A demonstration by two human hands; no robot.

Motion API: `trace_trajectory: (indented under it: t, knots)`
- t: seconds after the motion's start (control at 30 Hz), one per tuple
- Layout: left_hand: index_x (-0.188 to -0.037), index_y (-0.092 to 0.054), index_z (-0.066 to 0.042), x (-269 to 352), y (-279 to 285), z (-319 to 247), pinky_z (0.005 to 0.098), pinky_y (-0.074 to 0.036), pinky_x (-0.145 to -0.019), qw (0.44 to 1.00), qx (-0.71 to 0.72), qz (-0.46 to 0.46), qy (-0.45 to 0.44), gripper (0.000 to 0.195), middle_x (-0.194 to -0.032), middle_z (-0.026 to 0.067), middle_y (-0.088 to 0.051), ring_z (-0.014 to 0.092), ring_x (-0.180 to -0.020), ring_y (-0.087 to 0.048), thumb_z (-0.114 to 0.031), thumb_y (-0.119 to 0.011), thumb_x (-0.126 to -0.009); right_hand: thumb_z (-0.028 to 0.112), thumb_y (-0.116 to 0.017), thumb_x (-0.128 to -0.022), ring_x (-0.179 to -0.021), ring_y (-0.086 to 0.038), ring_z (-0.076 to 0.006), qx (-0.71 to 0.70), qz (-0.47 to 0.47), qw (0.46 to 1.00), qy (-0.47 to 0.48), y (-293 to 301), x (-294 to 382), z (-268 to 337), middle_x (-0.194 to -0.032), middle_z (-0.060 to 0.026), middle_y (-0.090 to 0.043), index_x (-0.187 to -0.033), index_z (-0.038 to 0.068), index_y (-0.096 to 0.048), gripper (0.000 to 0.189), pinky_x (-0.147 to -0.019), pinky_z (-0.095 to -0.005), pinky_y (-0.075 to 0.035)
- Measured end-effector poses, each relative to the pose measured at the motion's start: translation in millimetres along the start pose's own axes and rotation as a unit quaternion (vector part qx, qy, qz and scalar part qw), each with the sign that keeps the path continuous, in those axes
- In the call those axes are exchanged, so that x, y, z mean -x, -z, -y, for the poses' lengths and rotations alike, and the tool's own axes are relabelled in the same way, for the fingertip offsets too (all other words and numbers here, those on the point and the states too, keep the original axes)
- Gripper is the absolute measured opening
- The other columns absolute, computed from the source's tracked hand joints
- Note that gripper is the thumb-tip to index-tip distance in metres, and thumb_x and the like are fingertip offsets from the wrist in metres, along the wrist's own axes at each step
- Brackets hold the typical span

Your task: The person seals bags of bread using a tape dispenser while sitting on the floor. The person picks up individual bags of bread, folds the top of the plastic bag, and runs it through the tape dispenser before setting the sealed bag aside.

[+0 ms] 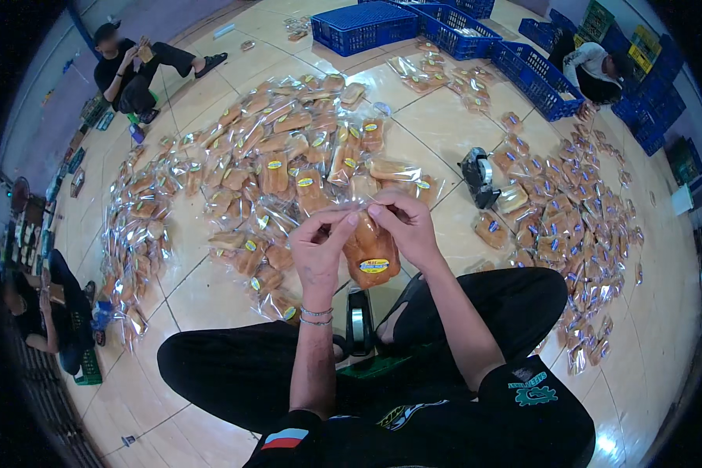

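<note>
Between my two hands hangs a bread loaf in a clear plastic bag (370, 248), with a yellow and blue label bearing writing low on it. My left hand (323, 245) pinches the bag's upper edge between thumb and forefinger. Close beside it, my right hand (408, 228) grips the other side of the same edge. Below the loaf, a black tape dispenser (359, 322) stands on the floor between my legs. Just beyond my hands spreads a large pile of bagged bread (281, 146) with yellow labels.
On the right lie many bagged breads with blue labels (561, 216), beside another tape dispenser (478, 175). Blue plastic crates (365, 29) stand at the back. Seated people are at the upper left (131, 76), lower left (47, 310) and upper right (594, 67).
</note>
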State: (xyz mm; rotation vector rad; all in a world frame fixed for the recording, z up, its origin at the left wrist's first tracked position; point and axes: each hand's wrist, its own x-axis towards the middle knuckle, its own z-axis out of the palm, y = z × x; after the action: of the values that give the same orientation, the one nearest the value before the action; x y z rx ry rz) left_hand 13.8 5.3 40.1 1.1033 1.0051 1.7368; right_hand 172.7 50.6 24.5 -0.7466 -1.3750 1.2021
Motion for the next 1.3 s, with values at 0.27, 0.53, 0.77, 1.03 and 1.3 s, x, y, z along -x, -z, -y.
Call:
trace_trajectory:
  t: [0.27, 0.53, 0.77, 1.03, 1.3]
  knots:
    - [-0.096, -0.077, 0.004, 1, 2, -9, 0.0247, -0.049, -0.077, 0.998, -0.018, -0.057, 0.029, 0.013, -0.090, 0.0106, -0.075, 0.012, -0.082, -0.065, 0.003, -0.077, -0.083, 0.006, -0.073, -0.091, -0.096, -0.063, -0.0093, -0.061, 0.055, 0.991, -0.102, 3, -3, 18, -0.106, -0.0053, -0.071, -0.101, 0.000, -0.075, 0.012, -0.083, -0.0257, -0.051]
    - [-0.093, -0.071, 0.003, 3, -9, -20, 0.0267, -0.054, -0.077, 1.000, -0.001, 0.011, -0.014, 0.011, -0.100, 0.0131, -0.074, 0.014, -0.086, -0.068, 0.005, -0.077, -0.084, 0.004, -0.075, -0.088, -0.087, -0.064, -0.0082, 0.019, 0.046, 0.995, -0.089, 11, -6, 19, -0.093, -0.0036, -0.071, -0.097, 0.003, -0.073, 0.009, -0.078, -0.0244, -0.050]
    - [-0.093, -0.070, 0.001, 4, -1, -4, 0.0258, -0.053, -0.075, 0.998, -0.050, -0.015, -0.046, 0.009, -0.093, 0.0095, -0.072, 0.011, -0.082, -0.066, 0.004, -0.074, -0.086, 0.002, -0.076, -0.085, -0.086, -0.066, -0.0104, 0.035, 0.019, 0.999, -0.012, 4, -7, 23, -0.089, -0.0038, -0.071, -0.090, 0.001, -0.069, 0.008, -0.074, -0.0275, -0.050]
    - [-0.104, -0.073, 0.002, 9, -7, -8, 0.0237, -0.049, -0.070, 0.949, -0.308, 0.010, -0.057, 0.014, -0.093, 0.0051, -0.071, 0.009, -0.080, -0.062, 0.000, -0.071, -0.090, 0.002, -0.072, -0.085, -0.082, -0.067, -0.0260, 0.231, 0.020, 0.970, 0.070, 0, -6, 34, -0.084, -0.0106, -0.068, -0.090, 0.001, -0.072, 0.005, -0.075, -0.0350, -0.052]
    - [-0.096, -0.072, -0.002, 4, 0, -11, 0.0214, -0.046, -0.072, 0.982, -0.178, 0.010, 0.064, 0.009, -0.090, 0.0005, -0.071, 0.008, -0.080, -0.061, -0.001, -0.074, -0.087, 0.006, -0.076, -0.084, -0.078, -0.062, -0.0159, 0.131, 0.026, 0.989, -0.059, 6, -7, 30, -0.078, -0.0055, -0.066, -0.089, 0.003, -0.073, 0.007, -0.069, -0.0300, -0.047]
